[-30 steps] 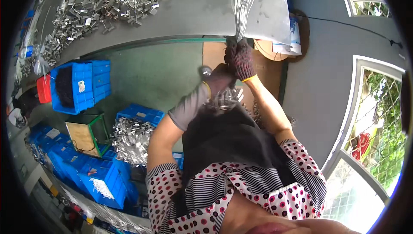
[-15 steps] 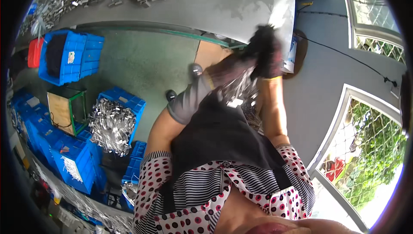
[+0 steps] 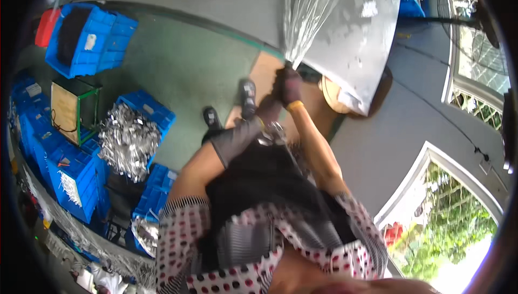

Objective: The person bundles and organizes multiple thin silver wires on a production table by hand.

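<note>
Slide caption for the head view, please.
Gloved left hand and right hand hold a splayed bundle of pale strands at the edge of a grey table.

On the green floor (image 3: 172, 62) at left, a blue plastic crate (image 3: 101, 56) with dark contents stands beside a red bin (image 3: 45, 28). Below it is a green-framed stand (image 3: 65, 105) with a pale wooden panel. At right, a black cable (image 3: 477, 151) runs along the grey wall (image 3: 367, 159) above a white-framed window (image 3: 428, 156), with green foliage (image 3: 458, 207) outside.
</note>
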The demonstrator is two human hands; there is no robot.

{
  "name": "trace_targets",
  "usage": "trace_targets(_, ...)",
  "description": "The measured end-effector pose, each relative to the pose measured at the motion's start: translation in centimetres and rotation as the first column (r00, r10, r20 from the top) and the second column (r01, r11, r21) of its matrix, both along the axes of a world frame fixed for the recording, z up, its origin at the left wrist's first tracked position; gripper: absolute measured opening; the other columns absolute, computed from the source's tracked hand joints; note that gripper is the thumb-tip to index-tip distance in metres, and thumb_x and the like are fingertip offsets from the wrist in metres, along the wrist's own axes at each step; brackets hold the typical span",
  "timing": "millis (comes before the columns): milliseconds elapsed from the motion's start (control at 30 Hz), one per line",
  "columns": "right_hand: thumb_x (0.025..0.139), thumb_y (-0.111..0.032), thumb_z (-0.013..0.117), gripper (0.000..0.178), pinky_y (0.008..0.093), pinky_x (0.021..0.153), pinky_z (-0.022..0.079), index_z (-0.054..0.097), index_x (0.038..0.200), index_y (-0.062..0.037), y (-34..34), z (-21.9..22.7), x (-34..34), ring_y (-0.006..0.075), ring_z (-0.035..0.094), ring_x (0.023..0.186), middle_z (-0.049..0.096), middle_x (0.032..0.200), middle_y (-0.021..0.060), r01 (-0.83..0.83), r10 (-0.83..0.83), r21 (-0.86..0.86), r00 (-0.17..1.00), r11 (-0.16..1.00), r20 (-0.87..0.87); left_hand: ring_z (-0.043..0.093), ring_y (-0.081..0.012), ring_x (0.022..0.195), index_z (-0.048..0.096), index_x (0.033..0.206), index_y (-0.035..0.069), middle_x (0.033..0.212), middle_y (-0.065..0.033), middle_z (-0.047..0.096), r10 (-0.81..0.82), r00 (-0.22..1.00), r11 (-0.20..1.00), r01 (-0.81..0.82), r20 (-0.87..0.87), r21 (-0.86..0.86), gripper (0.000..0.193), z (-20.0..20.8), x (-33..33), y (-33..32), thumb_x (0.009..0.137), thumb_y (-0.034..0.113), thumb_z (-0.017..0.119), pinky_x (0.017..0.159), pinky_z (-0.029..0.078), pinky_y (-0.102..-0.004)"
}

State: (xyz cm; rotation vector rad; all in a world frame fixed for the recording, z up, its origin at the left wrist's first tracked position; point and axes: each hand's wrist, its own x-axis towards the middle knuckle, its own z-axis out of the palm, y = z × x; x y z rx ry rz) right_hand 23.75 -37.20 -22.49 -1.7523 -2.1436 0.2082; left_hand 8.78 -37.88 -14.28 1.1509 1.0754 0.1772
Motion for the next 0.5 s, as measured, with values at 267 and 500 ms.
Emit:
trace_targets(267,0.089,-0.027,0.048,0.023,0.0263,0.051,0.044,0.055,0.076,-0.009,5.4,31.4,-6.1,0.0149,0.051,0.054,0.052,0.064,0.0022,0.42,0.064,0.482,0.7,0.769,-0.712,0.06,-0.029,0.095,0.061,0.109,0.006,0.106,-0.0109,0.063,0.007,0.967,0.101,-0.255,0.256,0.962,0.03,17.7,0.4,5.4,0.085,0.024,0.057,0.074,0.05,-0.0423)
trace_targets(500,0.087,-0.037,0.055,0.033,0.0365,0.052,0.044,0.054,0.091,-0.0036,0.9,15.1,-10.6,0.0206,0.051,0.056,0.051,0.065,0.006,0.396,-0.628,-0.57,0.022,0.72,-0.778,0.063,-0.0194,0.09,0.063,0.1,0.008,0.089,-0.0132,0.065,-0.428,0.901,0.882,0.433,-0.071,0.186,0.02,-1.4,-3.3,-1.1,0.085,0.019,0.054,0.072,0.05,-0.0384)
